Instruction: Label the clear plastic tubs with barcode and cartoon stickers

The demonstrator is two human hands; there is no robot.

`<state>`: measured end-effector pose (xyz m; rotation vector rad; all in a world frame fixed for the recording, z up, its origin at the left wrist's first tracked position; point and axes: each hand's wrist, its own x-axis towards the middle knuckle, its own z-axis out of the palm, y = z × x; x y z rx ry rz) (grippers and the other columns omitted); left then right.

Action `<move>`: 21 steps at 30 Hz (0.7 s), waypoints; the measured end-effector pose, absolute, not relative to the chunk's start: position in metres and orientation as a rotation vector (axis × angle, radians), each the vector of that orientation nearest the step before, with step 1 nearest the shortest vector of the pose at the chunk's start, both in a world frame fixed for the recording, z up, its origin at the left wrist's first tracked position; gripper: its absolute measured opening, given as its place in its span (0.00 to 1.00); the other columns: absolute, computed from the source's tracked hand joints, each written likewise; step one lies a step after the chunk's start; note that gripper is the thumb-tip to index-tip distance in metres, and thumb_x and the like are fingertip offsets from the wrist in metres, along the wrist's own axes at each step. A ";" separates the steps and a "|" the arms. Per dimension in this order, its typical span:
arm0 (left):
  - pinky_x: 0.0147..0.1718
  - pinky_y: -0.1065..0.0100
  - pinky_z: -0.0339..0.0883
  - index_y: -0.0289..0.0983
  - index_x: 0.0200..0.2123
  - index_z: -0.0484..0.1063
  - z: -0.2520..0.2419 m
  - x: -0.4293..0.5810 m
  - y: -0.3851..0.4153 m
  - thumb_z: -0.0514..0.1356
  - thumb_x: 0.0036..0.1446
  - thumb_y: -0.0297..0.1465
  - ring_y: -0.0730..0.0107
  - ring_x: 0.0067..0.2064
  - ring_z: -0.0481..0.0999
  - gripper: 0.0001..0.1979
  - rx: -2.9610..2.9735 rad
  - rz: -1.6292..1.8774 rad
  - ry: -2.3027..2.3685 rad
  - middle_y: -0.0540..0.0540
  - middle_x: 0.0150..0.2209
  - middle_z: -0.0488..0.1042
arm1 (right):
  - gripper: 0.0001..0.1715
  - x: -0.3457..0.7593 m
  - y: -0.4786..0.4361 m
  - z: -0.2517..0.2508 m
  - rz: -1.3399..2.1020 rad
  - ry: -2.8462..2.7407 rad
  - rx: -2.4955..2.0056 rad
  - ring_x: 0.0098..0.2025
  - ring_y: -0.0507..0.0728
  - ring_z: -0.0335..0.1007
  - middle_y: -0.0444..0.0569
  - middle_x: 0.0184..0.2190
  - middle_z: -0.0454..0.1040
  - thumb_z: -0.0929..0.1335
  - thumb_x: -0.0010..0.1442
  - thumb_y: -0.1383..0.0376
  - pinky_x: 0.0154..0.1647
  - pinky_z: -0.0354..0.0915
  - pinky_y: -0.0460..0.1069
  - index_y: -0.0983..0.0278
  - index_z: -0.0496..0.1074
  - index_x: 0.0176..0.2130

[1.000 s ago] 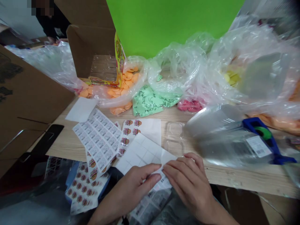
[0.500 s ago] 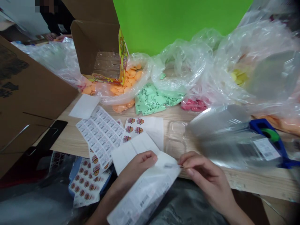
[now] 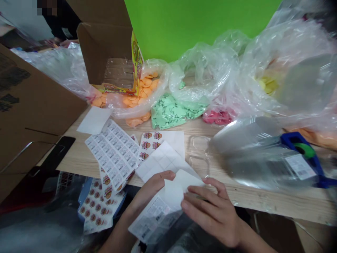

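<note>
My left hand [image 3: 150, 191] grips a white label sheet [image 3: 163, 202] at the table's near edge, thumb on top near its folded upper part. My right hand [image 3: 210, 211] lies on the sheet's right side, fingers stretched out and pressing against the paper. The lower part of the sheet shows printed barcode labels; the upper part is blank backing. A small clear plastic blister tray [image 3: 198, 154] rests on the wooden table [image 3: 263, 200] just beyond my right hand.
Barcode label sheets [image 3: 113, 153] and burger sticker sheets [image 3: 151, 140] lie left of centre. Plastic bags hold orange [image 3: 142, 91], green [image 3: 171, 110], red [image 3: 218, 116] and yellow [image 3: 267, 84] pieces. A cardboard box [image 3: 105, 52] stands at the back left; a blue tape dispenser [image 3: 302, 154] sits right.
My right hand went from pinching the sheet's edge to lying flat on it. The sheet dropped lower and its top folded over, with my left hand still holding it.
</note>
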<state>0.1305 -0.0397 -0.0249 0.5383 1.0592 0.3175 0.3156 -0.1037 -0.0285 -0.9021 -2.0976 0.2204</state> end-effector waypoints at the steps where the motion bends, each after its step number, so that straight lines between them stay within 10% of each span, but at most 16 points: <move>1: 0.23 0.71 0.59 0.32 0.29 0.71 -0.025 0.131 -0.040 0.62 0.47 0.40 0.71 0.24 0.68 0.15 0.516 0.323 1.058 0.49 0.23 0.71 | 0.14 0.314 -0.103 -0.031 0.205 -2.070 -0.892 0.44 0.53 0.70 0.43 0.37 0.78 0.59 0.64 0.72 0.58 0.50 0.54 0.64 0.69 0.46; 15: 0.21 0.75 0.53 0.34 0.28 0.65 -0.028 0.124 -0.038 0.65 0.42 0.42 0.78 0.21 0.61 0.18 0.623 0.219 1.113 0.52 0.22 0.66 | 0.12 0.299 -0.099 -0.034 0.345 -1.994 -0.837 0.36 0.52 0.70 0.47 0.32 0.77 0.60 0.63 0.74 0.50 0.60 0.52 0.69 0.67 0.45; 21: 0.20 0.75 0.56 0.36 0.32 0.70 -0.019 0.101 -0.020 0.63 0.45 0.41 0.75 0.21 0.64 0.15 0.962 0.250 1.317 0.52 0.23 0.69 | 0.22 0.316 -0.108 -0.023 0.913 -1.367 -1.046 0.37 0.50 0.72 0.39 0.29 0.75 0.67 0.57 0.73 0.49 0.65 0.49 0.59 0.59 0.49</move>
